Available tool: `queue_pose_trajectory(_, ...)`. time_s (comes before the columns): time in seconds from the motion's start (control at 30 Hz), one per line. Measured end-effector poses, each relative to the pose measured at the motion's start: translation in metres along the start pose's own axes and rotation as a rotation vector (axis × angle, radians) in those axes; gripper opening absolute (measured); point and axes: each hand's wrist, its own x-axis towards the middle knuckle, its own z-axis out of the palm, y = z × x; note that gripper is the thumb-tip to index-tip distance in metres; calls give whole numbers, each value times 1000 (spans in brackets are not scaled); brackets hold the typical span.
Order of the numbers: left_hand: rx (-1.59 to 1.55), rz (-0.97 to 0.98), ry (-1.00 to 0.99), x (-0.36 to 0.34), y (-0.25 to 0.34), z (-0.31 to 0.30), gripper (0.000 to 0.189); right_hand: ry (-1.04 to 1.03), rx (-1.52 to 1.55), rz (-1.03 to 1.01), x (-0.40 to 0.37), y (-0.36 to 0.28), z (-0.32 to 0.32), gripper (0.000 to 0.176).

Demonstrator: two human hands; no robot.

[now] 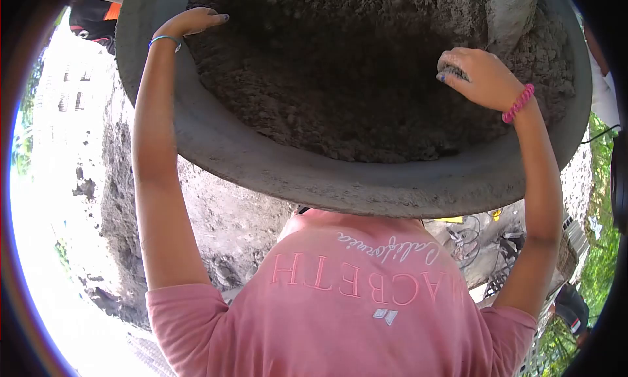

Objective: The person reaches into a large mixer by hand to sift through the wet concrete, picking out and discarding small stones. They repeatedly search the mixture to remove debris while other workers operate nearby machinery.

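A large round grey basin spreads in front of my chest, its wide rim coated with grey residue. Inside lies a wet, dark grey, mud-like mix, rough on the surface and heaped toward the far right. My left hand rests at the basin's left rim, fingers stretched inward over the edge of the mix. Over the right part of the basin, my right hand is curled around a small grey clump of mix. Bracelets circle both wrists.
Rough grey ground lies beyond and below the basin. Cables and a black crate-like object sit under the right arm. At the upper left there is dark clothing; green plants stand on the right.
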Motion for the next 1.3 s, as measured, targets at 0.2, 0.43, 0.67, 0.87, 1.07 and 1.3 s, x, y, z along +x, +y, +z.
queue_pose_trajectory(0.2, -69, 136, 49, 3, -8, 7, 61, 316, -44, 100, -3, 14, -11, 29)
queue_pose_trajectory(0.43, 234, 393, 518, 60, 54, 81, 77, 626, -86, 115, -5, 14, -28, 29)
queue_pose_trajectory(0.67, 499, 1229, 566, 70, 248, 138, 51, 650, -132, 232, -11, 19, -33, 25)
queue_pose_trajectory(0.87, 707, 1424, 543, 109, 350, 227, 44, 659, -113, 224, -13, 24, -33, 24)
queue_pose_trajectory(1.07, 464, 1287, 194, 92, 362, 223, 36, 745, -98, 272, -22, 28, -43, 26)
queue_pose_trajectory(1.3, -525, 1015, -301, -69, 287, 257, 56, 762, -139, 256, -22, 28, -47, 28)
